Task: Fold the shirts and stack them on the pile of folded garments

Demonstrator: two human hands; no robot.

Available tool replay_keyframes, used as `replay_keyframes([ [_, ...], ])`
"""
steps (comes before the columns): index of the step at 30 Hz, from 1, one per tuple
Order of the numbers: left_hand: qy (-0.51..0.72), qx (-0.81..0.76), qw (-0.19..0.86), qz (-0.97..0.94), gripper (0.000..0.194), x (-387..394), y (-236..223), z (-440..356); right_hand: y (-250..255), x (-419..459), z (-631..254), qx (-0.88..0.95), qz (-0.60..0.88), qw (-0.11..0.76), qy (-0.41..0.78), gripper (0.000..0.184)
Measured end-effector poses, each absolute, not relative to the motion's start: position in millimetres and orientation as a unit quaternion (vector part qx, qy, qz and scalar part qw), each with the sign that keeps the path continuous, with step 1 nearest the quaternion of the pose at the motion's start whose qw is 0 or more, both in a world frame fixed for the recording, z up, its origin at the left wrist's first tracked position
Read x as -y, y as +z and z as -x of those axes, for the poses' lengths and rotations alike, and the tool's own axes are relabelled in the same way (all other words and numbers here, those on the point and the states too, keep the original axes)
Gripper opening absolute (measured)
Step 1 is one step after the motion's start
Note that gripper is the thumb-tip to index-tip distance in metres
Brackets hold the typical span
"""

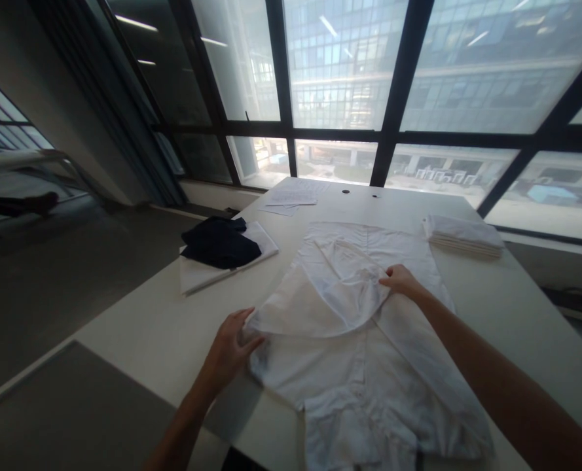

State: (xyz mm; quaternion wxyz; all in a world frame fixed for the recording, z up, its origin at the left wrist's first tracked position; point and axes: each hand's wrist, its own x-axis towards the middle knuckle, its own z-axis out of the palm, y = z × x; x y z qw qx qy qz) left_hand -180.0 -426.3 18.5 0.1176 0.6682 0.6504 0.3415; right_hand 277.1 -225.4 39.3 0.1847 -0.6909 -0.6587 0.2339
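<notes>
One white shirt (pixel 349 327), one dark garment (pixel 219 243), one folded white stack (pixel 462 235), a few papers (pixel 291 196), two hands: left hand (pixel 229 347), right hand (pixel 401 281).

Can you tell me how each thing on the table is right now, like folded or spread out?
white shirt: spread on the table, one side folded over the middle.
left hand: fingers on the folded edge of the shirt.
right hand: pinching the cloth near the middle.
dark garment: crumpled in a heap on a white board.
white stack: folded flat, neatly piled.
papers: lying flat near the window.
</notes>
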Motion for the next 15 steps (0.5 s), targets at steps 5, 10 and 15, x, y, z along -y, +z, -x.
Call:
replay_keyframes([
  [5,0.335,-0.711,0.172,-0.593,0.056,437.1,19.8,165.1,73.7,226.2,-271.3,0.648,0.673,0.292,0.205,0.005],
  [10,0.36,-0.683,0.133,-0.622,0.048,444.5,19.5,151.2,136.5,231.4,-267.2,0.604,0.612,0.492,0.134,0.011],
  [15,0.365,-0.672,0.07,-0.641,0.046,454.6,15.3,143.4,197.7,241.0,-259.7,0.539,0.58,0.602,0.1,0.018],
])
